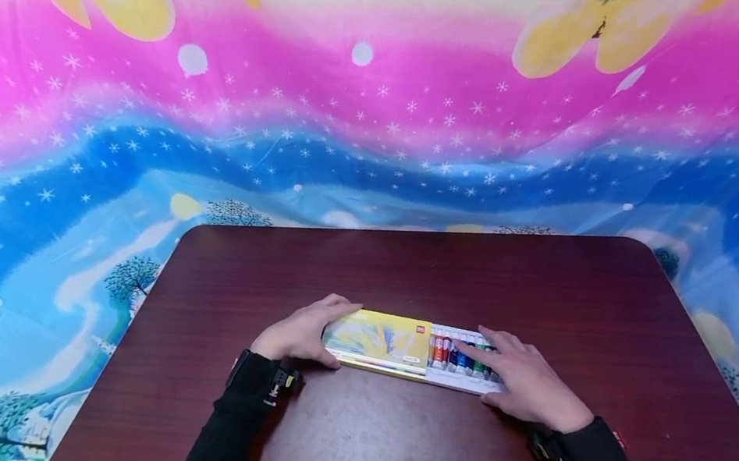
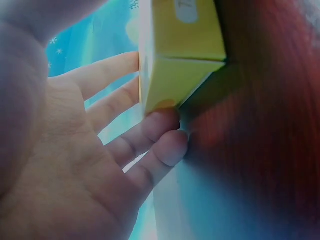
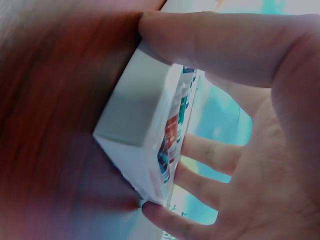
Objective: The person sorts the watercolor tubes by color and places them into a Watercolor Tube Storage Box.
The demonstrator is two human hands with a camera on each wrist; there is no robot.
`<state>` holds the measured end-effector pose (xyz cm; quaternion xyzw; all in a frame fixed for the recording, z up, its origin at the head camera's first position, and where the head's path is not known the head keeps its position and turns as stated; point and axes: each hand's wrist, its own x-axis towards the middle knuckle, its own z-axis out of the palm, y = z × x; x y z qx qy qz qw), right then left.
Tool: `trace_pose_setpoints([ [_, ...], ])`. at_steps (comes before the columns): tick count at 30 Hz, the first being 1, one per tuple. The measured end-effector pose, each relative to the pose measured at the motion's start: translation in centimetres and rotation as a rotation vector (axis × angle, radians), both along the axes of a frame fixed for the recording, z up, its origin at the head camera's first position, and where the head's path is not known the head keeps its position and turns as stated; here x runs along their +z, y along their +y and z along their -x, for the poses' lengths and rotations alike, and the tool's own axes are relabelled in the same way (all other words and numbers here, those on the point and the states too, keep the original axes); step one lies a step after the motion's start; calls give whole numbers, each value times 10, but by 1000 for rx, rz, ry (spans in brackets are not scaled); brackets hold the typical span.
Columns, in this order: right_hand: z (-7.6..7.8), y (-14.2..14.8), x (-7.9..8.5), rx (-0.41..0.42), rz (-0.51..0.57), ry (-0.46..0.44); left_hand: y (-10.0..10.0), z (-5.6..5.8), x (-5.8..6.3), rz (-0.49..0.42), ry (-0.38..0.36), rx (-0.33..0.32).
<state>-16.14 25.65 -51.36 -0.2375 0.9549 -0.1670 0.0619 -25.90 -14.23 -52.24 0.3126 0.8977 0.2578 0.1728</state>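
A yellow cardboard box sleeve (image 1: 382,340) with a printed picture lies on the table, and a white tray (image 1: 461,383) sticks out of its right end. Colourful paint tubes (image 3: 172,131) lie side by side in the exposed part of the tray. My left hand (image 1: 298,331) holds the sleeve's left end, thumb on the near side and fingers round the far side. At the tray's outer end, my right hand (image 1: 535,384) grips the near and far walls between thumb and fingers, with one finger over the tubes. The tubes inside the sleeve are hidden.
The dark red-brown wooden table (image 1: 397,439) has rounded far corners. Behind and beside it hangs a pink and blue cloth (image 1: 370,128) with snowflakes and trees. Both forearms, in black sleeves with wrist-worn cameras, come in from the near edge.
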Motion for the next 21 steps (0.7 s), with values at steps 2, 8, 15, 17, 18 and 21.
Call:
trace_pose_setpoints([
  [2,-1,-1,0,-3,-7,0,2,0,0,0,0,-4],
  [8,-3,-3,0,-4,-14,8,5,-1,-1,11,5,-8],
  [15,-3,-5,-1,11,-10,26,8,-2,0,-3,-3,-24],
  [17,-4,-6,-2,17,-9,38,10,-2,-1,-2,-5,-27],
  [18,-4,-6,-2,21,-9,42,12,-3,0,-4,-12,-30],
  [21,-3,-9,-3,27,-4,52,19,-4,0,3,-4,-48],
])
